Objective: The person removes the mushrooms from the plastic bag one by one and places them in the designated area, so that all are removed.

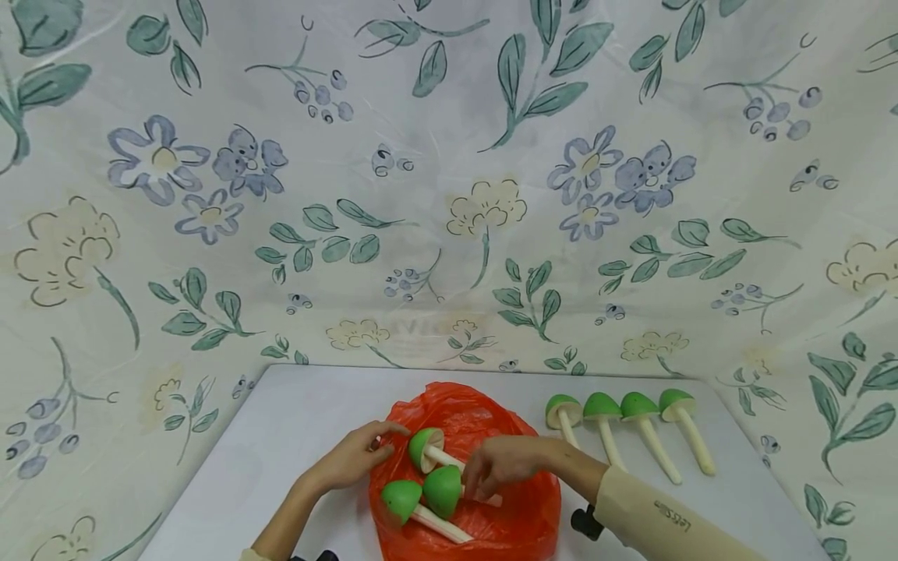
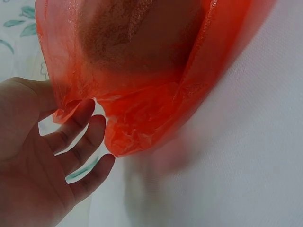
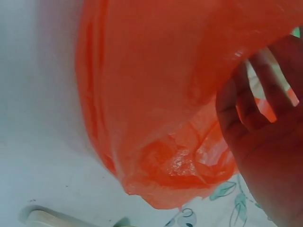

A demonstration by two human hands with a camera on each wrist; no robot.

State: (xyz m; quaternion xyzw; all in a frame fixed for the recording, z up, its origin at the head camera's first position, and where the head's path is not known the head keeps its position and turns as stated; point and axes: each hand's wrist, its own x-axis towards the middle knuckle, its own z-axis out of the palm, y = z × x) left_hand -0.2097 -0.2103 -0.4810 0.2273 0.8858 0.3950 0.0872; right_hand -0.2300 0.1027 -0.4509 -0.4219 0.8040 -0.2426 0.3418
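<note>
A red plastic bag [image 1: 533, 506] lies with its mouth open on the white table, holding green-capped mushrooms with pale stems. One mushroom [image 1: 425, 449] is at the back, and another mushroom [image 1: 401, 501] lies at the front left. My left hand [image 1: 354, 454] pinches the bag's left rim between thumb and index finger, the other fingers spread loosely in the left wrist view. Inside the bag, my right hand [image 1: 507, 467] grips the stem of the middle mushroom [image 1: 442, 492], and its fingers cover part of that stem. In the right wrist view, the bag wall hides the fingertips.
Several more green-capped mushrooms [image 1: 640, 409] lie side by side on the table [image 1: 309, 405], right of the bag, stems toward the front. A floral cloth [image 1: 435, 257] hangs behind the table and surrounds its sides.
</note>
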